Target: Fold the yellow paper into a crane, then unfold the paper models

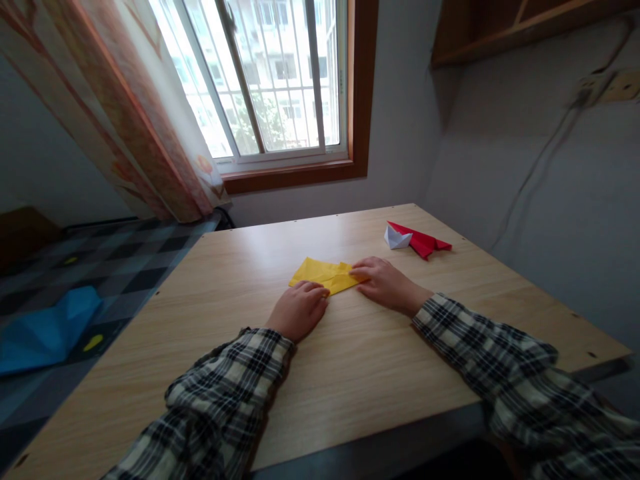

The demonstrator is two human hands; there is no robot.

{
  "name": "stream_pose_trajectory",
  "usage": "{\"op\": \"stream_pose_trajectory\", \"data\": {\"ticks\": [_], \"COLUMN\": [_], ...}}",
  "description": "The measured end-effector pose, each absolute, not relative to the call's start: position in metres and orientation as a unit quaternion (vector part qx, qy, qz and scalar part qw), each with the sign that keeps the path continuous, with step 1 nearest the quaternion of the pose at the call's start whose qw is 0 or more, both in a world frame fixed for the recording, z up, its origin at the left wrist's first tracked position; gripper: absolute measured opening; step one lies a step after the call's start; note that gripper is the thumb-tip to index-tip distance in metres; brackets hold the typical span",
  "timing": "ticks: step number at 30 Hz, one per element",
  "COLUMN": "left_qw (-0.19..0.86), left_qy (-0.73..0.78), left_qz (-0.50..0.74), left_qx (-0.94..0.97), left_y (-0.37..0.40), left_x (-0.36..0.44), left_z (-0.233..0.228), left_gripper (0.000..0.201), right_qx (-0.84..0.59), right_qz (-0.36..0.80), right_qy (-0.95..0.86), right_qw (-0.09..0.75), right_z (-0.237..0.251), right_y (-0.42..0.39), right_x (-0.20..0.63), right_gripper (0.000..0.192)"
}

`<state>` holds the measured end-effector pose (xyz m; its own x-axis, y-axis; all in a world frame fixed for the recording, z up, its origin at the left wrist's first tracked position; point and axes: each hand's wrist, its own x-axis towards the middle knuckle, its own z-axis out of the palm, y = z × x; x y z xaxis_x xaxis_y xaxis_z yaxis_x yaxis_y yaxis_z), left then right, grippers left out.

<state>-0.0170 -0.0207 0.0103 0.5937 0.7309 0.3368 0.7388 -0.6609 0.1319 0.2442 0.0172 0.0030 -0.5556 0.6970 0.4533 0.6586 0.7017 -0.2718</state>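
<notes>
Pressing yellow paper point(325, 274) | hands: 2 | red paper point(423, 241) near, white boat point(397, 237)

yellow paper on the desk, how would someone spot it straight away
Find the wooden table under the window. Near its middle, the left hand and right hand press on a flat folded yellow paper, unlike the red and white paper lying untouched farther back.

Left hand point(299, 309) palm down, fingers curled, pointing up-right. Right hand point(385, 283) flat, fingers pointing left. Both forearms in plaid sleeves, converging.
</notes>
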Motion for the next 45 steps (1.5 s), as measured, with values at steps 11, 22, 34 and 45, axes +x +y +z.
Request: {"op": "stream_pose_trajectory", "data": {"ticks": [11,22,34,45], "left_qw": [0.052,0.14,0.151,0.117], "left_qy": [-0.42,-0.414,-0.415,-0.417], "left_qz": [-0.177,-0.115,-0.175,-0.202], "left_qx": [-0.888,-0.892,-0.88,-0.878], "left_y": [-0.024,-0.029,-0.029,-0.031], "left_x": [-0.015,-0.009,-0.01,-0.011], "left_z": [0.015,0.021,0.022,0.023], "left_gripper": [0.015,0.027,0.023,0.028], "right_qx": [-0.32,-0.319,-0.352,-0.32], "right_qz": [0.085,0.062,-0.018,-0.011], "right_qy": [-0.905,-0.911,-0.896,-0.885], "right_qw": [0.268,0.255,0.271,0.338], "right_z": [0.003,0.005,0.008,0.011], "right_y": [0.014,0.011,0.009,0.01], "right_x": [0.242,0.239,0.239,0.235], "right_gripper": [0.017,0.019,0.015,0.013]}}
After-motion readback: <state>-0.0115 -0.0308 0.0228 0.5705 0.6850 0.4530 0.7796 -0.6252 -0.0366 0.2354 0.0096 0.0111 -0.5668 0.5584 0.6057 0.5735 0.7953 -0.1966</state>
